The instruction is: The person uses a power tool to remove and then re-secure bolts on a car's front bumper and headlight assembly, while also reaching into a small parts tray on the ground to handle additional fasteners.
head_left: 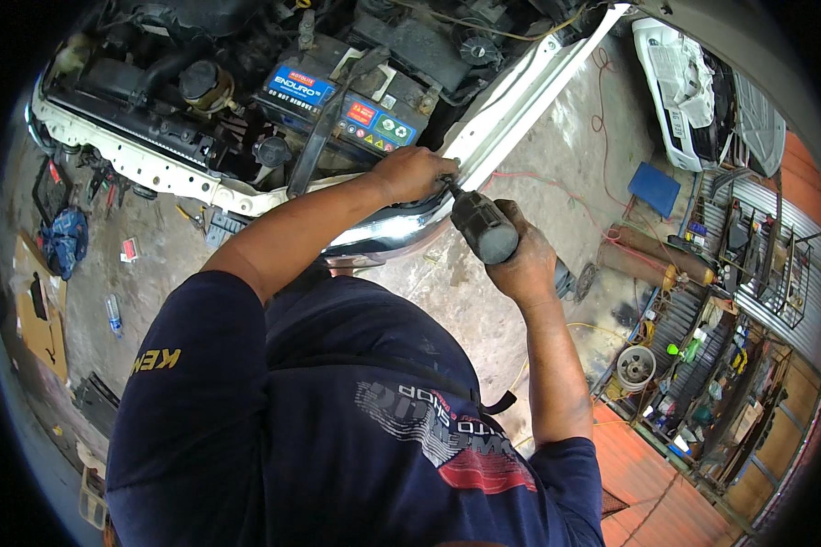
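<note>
Both hands work at the front corner of a white car with its engine bay open. Right hand (523,264) has its fingers wrapped tight around a dark power tool (483,226), whose tip points at the fender edge (511,114). Left hand (415,173) rests curled on that edge, just beside the tool's tip, fingers pressed together; what they pinch I cannot tell. Battery (347,109) sits in the bay, near the left hand. Concrete floor (556,164) lies below.
</note>
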Demonstrator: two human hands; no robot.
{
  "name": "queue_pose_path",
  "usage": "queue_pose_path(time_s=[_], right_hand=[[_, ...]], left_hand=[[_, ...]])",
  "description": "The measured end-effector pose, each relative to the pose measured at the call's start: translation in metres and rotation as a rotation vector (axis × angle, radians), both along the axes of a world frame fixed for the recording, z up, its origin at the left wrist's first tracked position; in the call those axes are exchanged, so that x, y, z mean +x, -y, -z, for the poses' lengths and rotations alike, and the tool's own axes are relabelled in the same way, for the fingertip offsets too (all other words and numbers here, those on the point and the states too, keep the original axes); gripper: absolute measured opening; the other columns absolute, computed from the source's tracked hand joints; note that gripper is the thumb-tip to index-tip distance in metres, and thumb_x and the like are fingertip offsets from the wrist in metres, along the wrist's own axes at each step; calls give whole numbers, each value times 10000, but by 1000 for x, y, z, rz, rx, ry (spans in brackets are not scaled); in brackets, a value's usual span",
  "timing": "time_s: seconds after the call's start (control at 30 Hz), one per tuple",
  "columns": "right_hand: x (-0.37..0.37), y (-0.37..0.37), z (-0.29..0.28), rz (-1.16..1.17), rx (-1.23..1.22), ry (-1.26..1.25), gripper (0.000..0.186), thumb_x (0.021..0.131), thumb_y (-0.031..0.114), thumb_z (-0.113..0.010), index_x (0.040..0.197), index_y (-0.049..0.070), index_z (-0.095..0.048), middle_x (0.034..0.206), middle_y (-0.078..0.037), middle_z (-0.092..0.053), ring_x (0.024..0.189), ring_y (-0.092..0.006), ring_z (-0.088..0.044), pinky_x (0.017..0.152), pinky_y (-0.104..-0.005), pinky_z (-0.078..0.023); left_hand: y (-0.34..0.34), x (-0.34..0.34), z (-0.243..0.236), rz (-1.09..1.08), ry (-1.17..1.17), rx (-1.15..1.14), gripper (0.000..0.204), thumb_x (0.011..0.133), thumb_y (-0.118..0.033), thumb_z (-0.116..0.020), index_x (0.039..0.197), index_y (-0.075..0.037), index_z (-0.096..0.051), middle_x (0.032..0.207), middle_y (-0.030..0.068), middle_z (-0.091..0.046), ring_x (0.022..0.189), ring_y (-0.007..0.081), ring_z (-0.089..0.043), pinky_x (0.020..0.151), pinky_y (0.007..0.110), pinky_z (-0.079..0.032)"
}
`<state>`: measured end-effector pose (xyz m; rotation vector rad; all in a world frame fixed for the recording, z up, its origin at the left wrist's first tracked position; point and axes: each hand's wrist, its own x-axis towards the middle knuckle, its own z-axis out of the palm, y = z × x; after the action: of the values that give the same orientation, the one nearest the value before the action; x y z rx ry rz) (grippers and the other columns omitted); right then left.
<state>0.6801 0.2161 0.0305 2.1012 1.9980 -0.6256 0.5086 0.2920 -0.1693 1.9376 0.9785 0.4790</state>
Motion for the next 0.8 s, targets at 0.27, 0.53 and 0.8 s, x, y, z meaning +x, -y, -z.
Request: queue_pose_path(time_s=[0.27,0.53,0.8], right_hand=[[8,-14,1,-170,-14,16,481,819,195,-743,1287,168,-632,1038,-183,-751,1006,-396,-716,834,-465,-565],[12,-29,-4,-293,-45,52,461,829,226,-739,1273,167,-628,1054,-164,-749,991,-383,-719,824,-464,-564],[10,-40,-5,-325,-93,57,451,836,224,-732,1270,162,-627,1070,-163,-746,993,-382,-720,827,-453,-563]], left_hand=[[0,-3,5,-58,63,-28,360,827,-125,-693,1182,-187,-687,915,213,-738,908,412,-726,823,526,-562],[0,-3,7,-61,32,-42,418,832,-135,-732,1238,-196,-654,922,197,-736,919,408,-722,823,514,-561],[-3,-3,4,-53,17,-76,406,853,-165,-756,1240,-193,-636,956,180,-738,947,401,-718,834,517,-557]])
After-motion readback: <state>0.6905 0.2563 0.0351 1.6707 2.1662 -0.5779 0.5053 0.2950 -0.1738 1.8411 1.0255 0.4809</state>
